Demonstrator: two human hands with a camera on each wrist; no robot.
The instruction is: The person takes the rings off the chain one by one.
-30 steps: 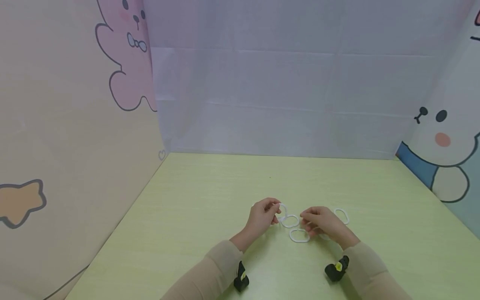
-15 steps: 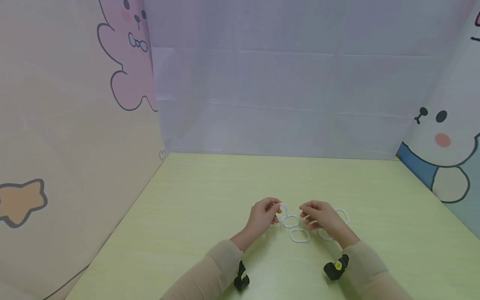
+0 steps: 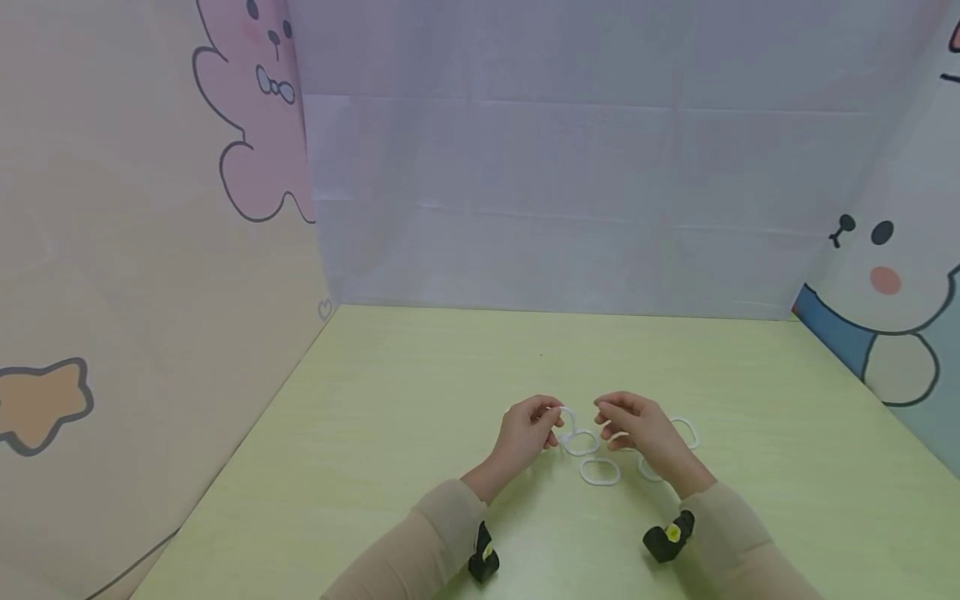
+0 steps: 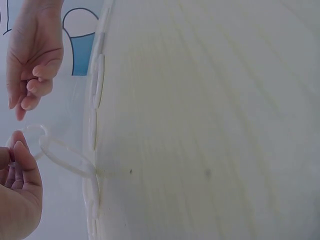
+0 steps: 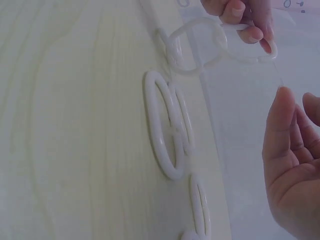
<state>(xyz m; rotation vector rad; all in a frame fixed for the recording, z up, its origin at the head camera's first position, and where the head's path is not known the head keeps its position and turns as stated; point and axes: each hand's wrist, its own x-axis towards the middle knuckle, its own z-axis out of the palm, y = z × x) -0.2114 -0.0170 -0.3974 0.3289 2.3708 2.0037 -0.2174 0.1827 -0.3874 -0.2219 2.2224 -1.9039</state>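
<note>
a narrow pinch of the left hand (image 3: 528, 429) holds one white ring (image 5: 274, 51) above the table (image 3: 420, 358), which is probably why the second ring (image 5: 200, 21), linked to it, leans tilted, while the loosely bent right hand (image 3: 647, 432) nearby holds nothing visible.

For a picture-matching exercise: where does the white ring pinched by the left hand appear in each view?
Head: the white ring, right of centre, below middle.
Left wrist: the white ring, near the left edge.
Right wrist: the white ring, upper right.
Shared landmark: the left hand.

Left hand (image 3: 523, 432) in pinch, right hand (image 3: 647, 432) loose
</note>
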